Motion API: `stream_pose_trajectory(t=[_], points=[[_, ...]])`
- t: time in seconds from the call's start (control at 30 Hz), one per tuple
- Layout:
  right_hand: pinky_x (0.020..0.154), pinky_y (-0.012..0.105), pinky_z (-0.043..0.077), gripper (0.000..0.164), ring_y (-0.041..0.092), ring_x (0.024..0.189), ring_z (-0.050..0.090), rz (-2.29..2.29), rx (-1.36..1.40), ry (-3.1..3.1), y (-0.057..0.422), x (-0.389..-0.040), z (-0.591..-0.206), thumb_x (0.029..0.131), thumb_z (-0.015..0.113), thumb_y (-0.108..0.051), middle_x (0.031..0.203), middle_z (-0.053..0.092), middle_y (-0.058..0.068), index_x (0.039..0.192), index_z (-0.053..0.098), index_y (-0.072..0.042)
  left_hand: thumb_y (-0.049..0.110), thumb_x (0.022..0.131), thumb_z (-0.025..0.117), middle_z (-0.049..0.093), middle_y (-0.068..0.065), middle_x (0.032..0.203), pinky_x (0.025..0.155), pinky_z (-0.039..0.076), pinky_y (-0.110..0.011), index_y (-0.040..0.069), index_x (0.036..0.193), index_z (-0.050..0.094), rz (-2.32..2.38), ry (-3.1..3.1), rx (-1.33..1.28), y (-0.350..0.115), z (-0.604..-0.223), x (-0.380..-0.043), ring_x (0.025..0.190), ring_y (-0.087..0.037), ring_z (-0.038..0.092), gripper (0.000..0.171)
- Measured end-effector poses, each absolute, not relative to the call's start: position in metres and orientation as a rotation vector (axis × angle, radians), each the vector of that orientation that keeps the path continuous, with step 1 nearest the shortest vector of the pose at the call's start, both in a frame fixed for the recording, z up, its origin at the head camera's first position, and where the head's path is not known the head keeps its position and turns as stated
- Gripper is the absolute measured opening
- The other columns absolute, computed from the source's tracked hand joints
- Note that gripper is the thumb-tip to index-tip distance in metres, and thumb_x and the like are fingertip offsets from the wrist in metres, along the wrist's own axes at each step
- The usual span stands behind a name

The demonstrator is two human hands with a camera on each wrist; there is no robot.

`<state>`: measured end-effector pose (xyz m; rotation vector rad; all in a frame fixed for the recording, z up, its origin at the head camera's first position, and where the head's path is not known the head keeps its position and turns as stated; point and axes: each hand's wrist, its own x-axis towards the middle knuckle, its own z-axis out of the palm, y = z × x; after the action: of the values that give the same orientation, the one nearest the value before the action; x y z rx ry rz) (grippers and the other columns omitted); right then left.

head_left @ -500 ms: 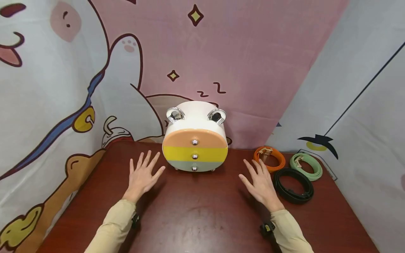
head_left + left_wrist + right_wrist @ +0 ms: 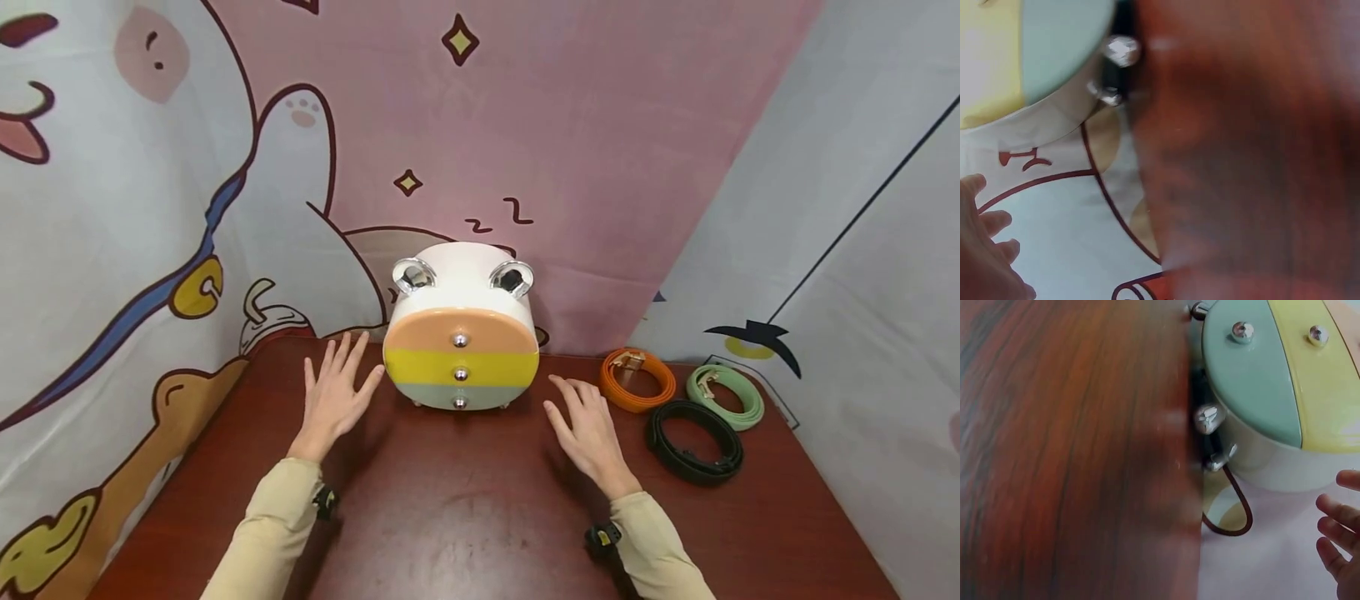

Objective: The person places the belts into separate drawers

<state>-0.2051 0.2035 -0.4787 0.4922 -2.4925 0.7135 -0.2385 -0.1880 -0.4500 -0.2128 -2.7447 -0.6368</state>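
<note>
A white rounded drawer box (image 2: 465,279) stands at the back of the table, with two silver ear-like rings on top. Its front has an orange, a yellow and a green drawer, each with a silver knob. My left hand (image 2: 332,408) is spread with straight fingers just left of the box, apart from it and holding nothing. To the box's right, my right hand (image 2: 591,433) hovers with relaxed, slightly bent fingers, also holding nothing. In the right wrist view the green drawer (image 2: 1247,375) and its knob show close up, with the fingertips (image 2: 1330,505) beside the box.
Three coiled belts lie at the right of the table: an orange belt (image 2: 637,402), a green belt (image 2: 746,414) and a black belt (image 2: 697,475). A printed cloth (image 2: 600,167) hangs behind the dark red table (image 2: 465,517).
Both hands have moved forward a little, toward the box. The right hand has also shifted left, away from the belts, and its fingers are less spread. Box and belts stay in place.
</note>
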Motion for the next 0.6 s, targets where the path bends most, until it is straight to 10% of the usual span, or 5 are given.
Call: stream_pose_trajectory(t=[0.6], points=[[0.077, 0.042, 0.047, 0.026, 0.024, 0.088, 0.057, 0.838, 0.601, -2.361, 0.172, -0.204, -0.462, 0.095, 0.063, -0.017, 0.099, 0.059, 0.002, 0.119, 0.060, -0.007, 0.054, 0.101, 0.036, 0.017, -0.013, 0.158, 0.109, -0.008, -0.060, 0.022, 0.156, 0.021, -0.860, -2.615, -0.332, -0.174, -0.407, -0.260, 0.145, -0.033, 0.011, 0.065]])
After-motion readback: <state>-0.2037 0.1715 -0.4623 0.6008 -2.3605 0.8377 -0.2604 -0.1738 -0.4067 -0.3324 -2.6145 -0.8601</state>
